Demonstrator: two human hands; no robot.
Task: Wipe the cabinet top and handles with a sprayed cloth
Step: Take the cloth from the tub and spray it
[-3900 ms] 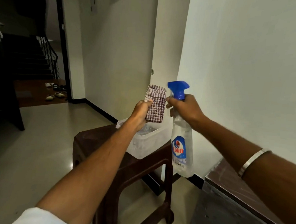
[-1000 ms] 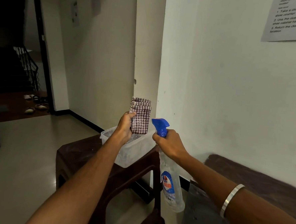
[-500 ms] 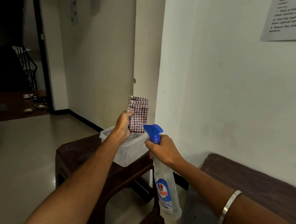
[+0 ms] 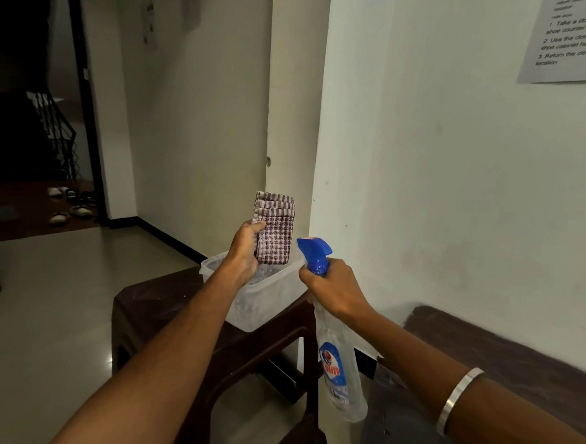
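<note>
One folded checked cloth is held upright, long axis vertical, pinched by the left hand above a clear plastic tub on a brown stool. One spray bottle is gripped at the neck by the right hand, blue nozzle aimed up-left twd the cloth, body hanging down-right. Label partly hidden. Cabinet top is cut off at right; handles not seen.

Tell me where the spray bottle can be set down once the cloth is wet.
Bare room: the stool top left of the plastic tub, and the dark cabinet top along the wall. The stool's right side is crowded by the tub.
</note>
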